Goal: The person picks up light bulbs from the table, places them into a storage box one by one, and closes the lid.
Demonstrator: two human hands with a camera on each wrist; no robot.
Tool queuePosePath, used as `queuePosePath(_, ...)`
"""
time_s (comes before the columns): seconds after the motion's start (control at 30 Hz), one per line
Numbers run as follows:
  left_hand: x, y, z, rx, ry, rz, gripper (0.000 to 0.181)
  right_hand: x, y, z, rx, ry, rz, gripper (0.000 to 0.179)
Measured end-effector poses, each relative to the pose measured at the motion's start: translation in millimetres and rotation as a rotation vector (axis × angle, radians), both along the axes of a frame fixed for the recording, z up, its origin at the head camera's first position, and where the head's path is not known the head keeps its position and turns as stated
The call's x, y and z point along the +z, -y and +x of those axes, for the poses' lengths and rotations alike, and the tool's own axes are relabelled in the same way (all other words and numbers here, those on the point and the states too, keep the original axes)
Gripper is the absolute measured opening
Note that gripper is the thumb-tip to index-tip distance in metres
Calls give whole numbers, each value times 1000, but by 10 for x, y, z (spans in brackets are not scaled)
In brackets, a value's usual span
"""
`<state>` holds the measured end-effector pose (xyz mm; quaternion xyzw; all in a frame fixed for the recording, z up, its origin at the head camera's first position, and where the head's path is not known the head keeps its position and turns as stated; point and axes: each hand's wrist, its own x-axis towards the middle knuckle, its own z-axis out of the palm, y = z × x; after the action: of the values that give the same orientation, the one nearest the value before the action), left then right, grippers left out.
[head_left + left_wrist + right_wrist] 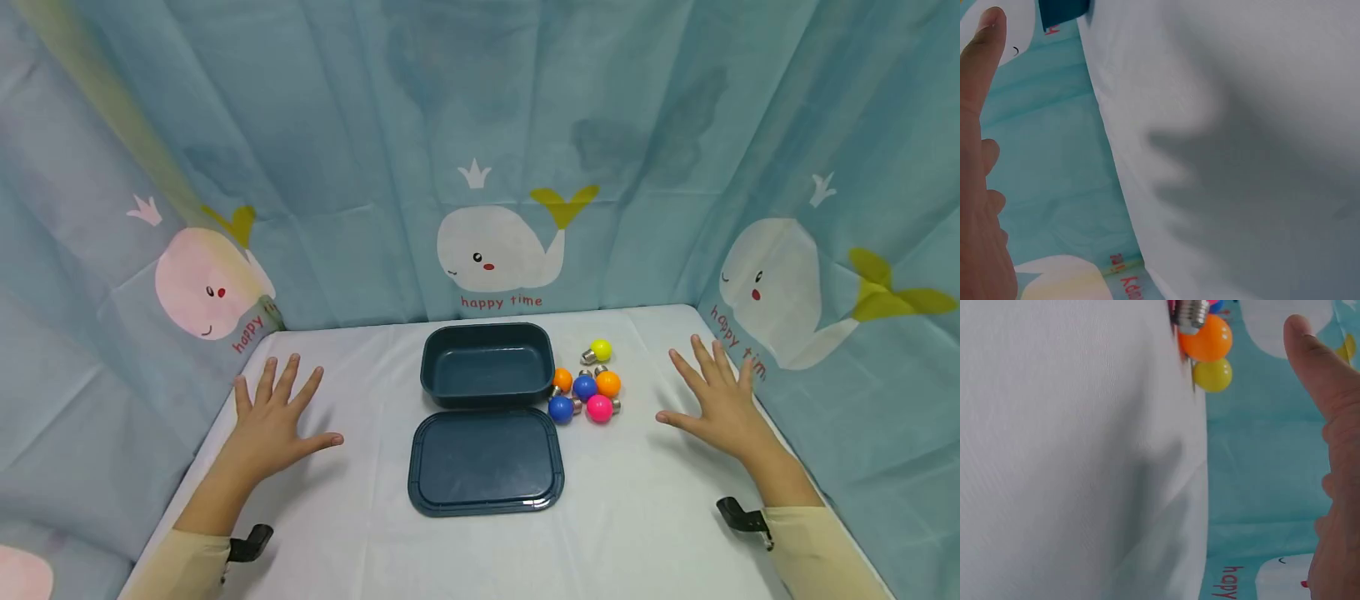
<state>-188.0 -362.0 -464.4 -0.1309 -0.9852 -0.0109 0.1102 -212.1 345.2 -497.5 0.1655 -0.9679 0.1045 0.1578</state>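
My left hand [272, 425] hovers over the left side of the table with its fingers spread, holding nothing. On the right side my right hand [722, 408] is spread the same way, also holding nothing. Between them lie a dark blue rectangular container [487, 367] and, just in front of it, its flat lid [486, 462]. Several small coloured light bulbs cluster right of the container: a yellow bulb [601, 350] farthest back, an orange bulb [609, 384], a blue bulb [561, 409] and a pink bulb [599, 408] among them. In the right wrist view the orange bulb [1209, 339] shows near the thumb.
A white cloth covers the table [360, 517]. Blue curtains [337, 250] with whale prints stand along its back and both sides. A black wrist camera mount [251, 543] sits at the left sleeve, another mount [741, 515] at the right.
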Motion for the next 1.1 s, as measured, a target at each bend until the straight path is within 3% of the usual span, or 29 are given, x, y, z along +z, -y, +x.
queuePosePath(0.2,-41,-135,-141,-7,30,116,121,-43,84,11,-3,68,-144,110)
queuePosePath(0.63,-50,-498,-380,-42,94,337,120,-124,216,-6,34,93,-316,100)
queuePosePath(0.83,-42,-645,-457,-73,132,460,117,-154,279,-3,46,111,-400,96)
queuePosePath(1.1,-116,-839,-516,-46,177,598,117,-182,351,1,38,153,-468,93)
